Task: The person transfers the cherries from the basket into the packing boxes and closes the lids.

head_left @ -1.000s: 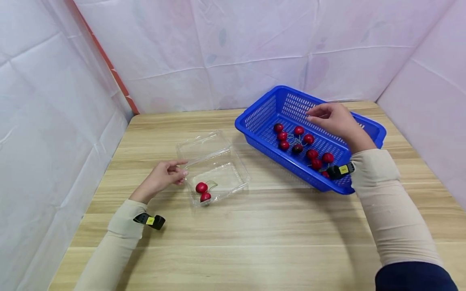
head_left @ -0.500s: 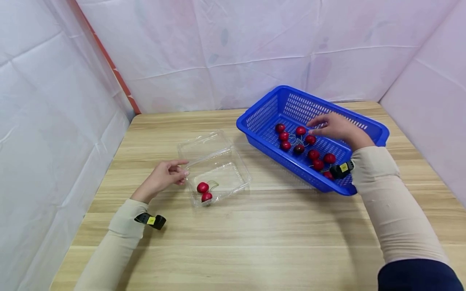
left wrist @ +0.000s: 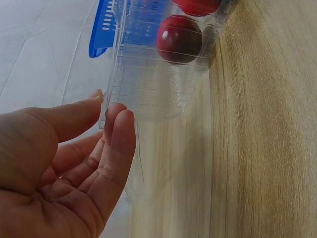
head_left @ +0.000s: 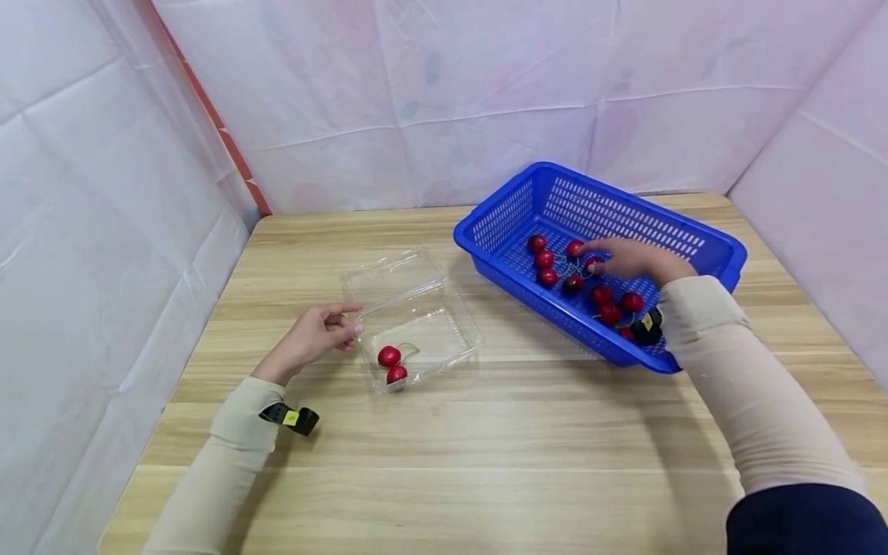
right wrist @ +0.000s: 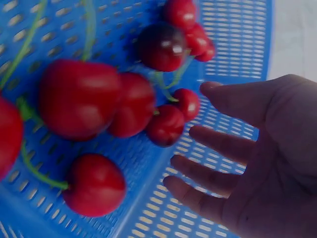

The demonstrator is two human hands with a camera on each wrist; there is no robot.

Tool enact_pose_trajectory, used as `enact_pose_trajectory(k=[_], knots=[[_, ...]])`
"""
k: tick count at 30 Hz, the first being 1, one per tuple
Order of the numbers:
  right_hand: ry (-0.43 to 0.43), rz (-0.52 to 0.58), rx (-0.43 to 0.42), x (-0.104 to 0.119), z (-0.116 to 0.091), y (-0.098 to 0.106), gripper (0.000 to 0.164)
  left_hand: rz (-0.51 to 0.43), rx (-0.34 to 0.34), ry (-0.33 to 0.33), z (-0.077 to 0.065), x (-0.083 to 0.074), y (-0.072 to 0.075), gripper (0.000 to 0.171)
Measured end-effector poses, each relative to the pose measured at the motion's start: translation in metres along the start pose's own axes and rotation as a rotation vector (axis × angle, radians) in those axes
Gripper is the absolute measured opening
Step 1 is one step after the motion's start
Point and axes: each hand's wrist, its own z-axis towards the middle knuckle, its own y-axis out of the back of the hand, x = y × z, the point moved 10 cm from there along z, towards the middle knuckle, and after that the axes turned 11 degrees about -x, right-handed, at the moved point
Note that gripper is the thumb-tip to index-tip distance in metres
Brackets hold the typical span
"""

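A clear plastic clamshell box (head_left: 430, 335) lies on the table with its lid folded back. Two red cherries (head_left: 389, 356) with a green stem sit at its near left corner. My left hand (head_left: 312, 339) holds the box's left rim between thumb and fingers, as the left wrist view shows. Over on the right, a blue plastic basket (head_left: 499, 270) contains several red and dark cherries (head_left: 546, 277). My right hand (head_left: 627, 258) reaches down into it. In the right wrist view its fingers are spread, close to a pair of cherries (right wrist: 166, 125), with nothing between them.
The wooden table (head_left: 486, 462) carries both containers. White cloth walls (head_left: 499, 100) stand behind it and along both sides. The basket's raised rim (head_left: 527, 312) runs around the right hand.
My right hand has lowered into the basket, its fingertips now among the cherries at the far side. The left hand stays at the box's rim. The view has shifted slightly.
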Motion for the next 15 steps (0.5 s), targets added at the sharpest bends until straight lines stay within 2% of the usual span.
enact_pose_trajectory(k=[5, 9, 15], knots=[[0.053, -0.089, 0.008, 0.006, 0.005, -0.006, 0.037, -0.003, -0.004, -0.002, 0.001, -0.001, 0.000, 0.046], [0.000, -0.131, 0.034, 0.003, 0.007, -0.011, 0.040, -0.014, -0.002, -0.003, 0.001, 0.000, 0.000, 0.047], [-0.066, -0.137, 0.046, -0.002, 0.009, -0.015, 0.041, -0.032, 0.005, -0.008, 0.000, -0.001, 0.000, 0.047]])
